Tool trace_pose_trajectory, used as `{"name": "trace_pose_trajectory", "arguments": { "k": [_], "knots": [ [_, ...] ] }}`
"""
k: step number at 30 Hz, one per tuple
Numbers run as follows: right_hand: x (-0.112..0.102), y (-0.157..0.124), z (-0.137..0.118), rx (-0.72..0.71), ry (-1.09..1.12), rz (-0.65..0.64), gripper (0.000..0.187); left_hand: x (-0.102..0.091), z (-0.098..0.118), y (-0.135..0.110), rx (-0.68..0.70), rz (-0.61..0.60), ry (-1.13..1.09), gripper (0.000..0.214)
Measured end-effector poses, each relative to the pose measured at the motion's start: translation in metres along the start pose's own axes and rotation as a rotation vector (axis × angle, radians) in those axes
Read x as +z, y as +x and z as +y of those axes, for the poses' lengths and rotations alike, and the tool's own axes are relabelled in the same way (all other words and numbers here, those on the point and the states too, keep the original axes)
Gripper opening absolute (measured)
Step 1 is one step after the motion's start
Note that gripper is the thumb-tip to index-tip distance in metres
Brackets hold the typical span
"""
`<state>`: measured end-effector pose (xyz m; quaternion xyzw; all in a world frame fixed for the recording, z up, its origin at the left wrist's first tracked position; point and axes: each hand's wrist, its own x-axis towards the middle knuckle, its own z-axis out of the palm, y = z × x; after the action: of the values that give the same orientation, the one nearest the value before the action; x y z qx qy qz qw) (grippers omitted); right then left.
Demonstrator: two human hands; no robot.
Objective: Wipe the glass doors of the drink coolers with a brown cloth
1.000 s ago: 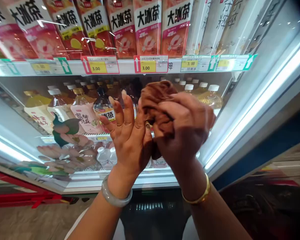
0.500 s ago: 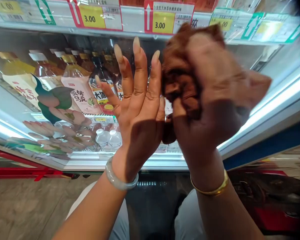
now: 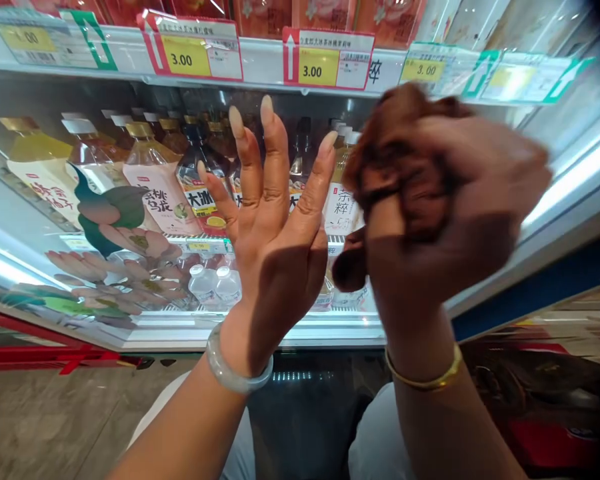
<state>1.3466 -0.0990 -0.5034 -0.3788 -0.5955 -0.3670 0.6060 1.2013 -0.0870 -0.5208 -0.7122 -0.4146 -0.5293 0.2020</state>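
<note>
Narrow gap between hands (image 3: 285, 233), bottles (image 3: 165, 180) behind

Strip lights (image 3: 583, 165) glare from both sides — right hand (image 3: 460, 207) blurred.

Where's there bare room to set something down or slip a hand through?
Bare floor shows at lower left, between the red rail and the left forearm. Another gap separates it from the right forearm. Bottles crowd behind the left hand and brown cloth.

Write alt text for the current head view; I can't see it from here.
A person's right hand grips a crumpled brown cloth, and the left hand is raised beside it, spread open. Beyond them, bottled drinks stand in a lit display case, below price tags.
</note>
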Motion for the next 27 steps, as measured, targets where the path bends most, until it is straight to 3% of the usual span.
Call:
{"name": "trace_pose_trajectory", "arguments": {
  "k": [3,5,11,17,20,23,27],
  "knots": [
    [0.005,-0.005,-0.015,-0.027,0.000,-0.040,0.028,0.003,-0.002,-0.001,-0.024,0.012,-0.024,0.055],
    [0.003,-0.002,-0.011,-0.021,0.015,-0.047,0.028,0.004,-0.004,-0.001,-0.026,-0.004,-0.043,0.056],
    [-0.002,0.006,0.014,-0.044,0.025,0.173,0.032,0.003,-0.006,0.000,0.002,-0.025,0.019,0.058],
    [0.005,-0.008,-0.015,-0.056,0.007,-0.032,0.030,0.001,-0.005,-0.003,0.037,0.009,0.048,0.061],
    [0.000,-0.002,-0.001,-0.055,0.013,0.048,0.031,0.002,-0.007,-0.004,0.054,0.018,0.051,0.064],
    [-0.006,0.007,0.021,0.035,0.019,0.183,0.030,0.002,-0.008,-0.004,0.029,0.000,0.029,0.067],
    [-0.002,0.003,0.015,-0.003,-0.015,0.164,0.031,0.004,-0.009,-0.004,0.009,0.002,0.011,0.070]
  ]
}}
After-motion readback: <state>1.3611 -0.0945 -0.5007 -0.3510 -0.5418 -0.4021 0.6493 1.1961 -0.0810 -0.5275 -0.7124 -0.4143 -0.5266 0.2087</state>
